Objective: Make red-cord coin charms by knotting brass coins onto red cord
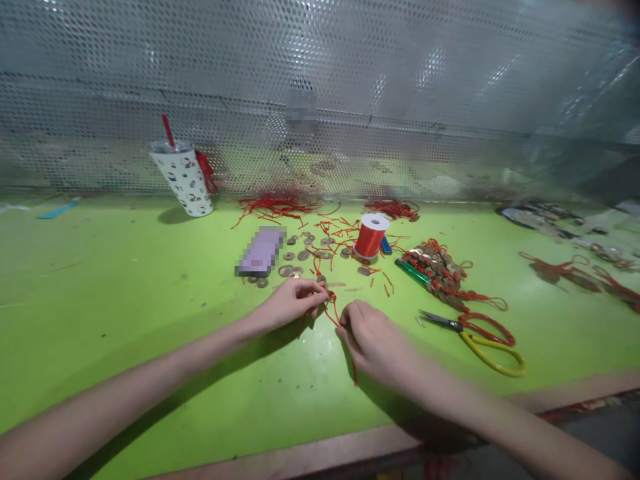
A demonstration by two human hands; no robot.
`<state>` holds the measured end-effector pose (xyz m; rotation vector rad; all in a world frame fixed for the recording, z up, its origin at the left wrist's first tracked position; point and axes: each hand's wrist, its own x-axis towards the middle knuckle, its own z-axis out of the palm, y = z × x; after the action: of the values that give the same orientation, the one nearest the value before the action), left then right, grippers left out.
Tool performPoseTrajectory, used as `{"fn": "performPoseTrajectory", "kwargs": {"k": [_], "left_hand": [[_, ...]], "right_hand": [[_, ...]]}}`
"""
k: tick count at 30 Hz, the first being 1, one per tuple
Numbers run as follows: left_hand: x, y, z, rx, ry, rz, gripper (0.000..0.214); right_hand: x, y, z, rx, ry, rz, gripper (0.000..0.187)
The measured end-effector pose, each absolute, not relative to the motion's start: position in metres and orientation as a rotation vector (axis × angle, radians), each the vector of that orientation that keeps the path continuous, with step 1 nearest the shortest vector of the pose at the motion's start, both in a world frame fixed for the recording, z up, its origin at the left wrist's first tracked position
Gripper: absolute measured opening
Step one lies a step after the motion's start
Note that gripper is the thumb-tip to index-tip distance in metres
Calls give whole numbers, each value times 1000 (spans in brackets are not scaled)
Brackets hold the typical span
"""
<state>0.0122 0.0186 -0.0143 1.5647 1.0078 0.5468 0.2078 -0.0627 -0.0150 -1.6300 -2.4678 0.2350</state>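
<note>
My left hand (299, 298) pinches a red cord near a coin (322, 279) threaded on it. The cord (330, 316) runs from those fingertips across to my right hand (367, 337), whose fingers are closed on it. One loose end hangs below the right hand, and another lies under the left. Just beyond the hands, several loose round coins (303, 255) with holes are scattered on the green table (210, 393). A white spool of red cord (370, 237) stands upright among them.
Right of my hands lie scissors (467, 333) with red and yellow handles, a green pen-like tool (414, 273) and a heap of strung coins (440, 267). A phone (261, 251) lies left of the coins. Farther back are a patterned tumbler (185, 180), red cord scraps (277, 207) and a perforated metal screen (240, 80).
</note>
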Motion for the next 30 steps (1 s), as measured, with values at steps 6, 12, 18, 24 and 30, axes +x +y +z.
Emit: {"fn": "performPoseTrajectory", "kwargs": {"k": [6, 12, 18, 24, 30], "left_hand": [[17, 14, -17, 1719, 935, 575, 26], [18, 10, -19, 1934, 936, 652, 21], [16, 10, -22, 2116, 911, 696, 19], [10, 6, -28, 2388, 883, 800, 17], [5, 4, -34, 2569, 897, 838, 20]], "right_hand": [[210, -56, -33, -1565, -2533, -12, 20], [215, -39, -33, -1513, -2428, 46, 17], [212, -31, -25, -1457, -2263, 436, 15], [215, -12, -8, -1405, -2032, 992, 14], [229, 19, 11, -1280, -1678, 2060, 40]]}}
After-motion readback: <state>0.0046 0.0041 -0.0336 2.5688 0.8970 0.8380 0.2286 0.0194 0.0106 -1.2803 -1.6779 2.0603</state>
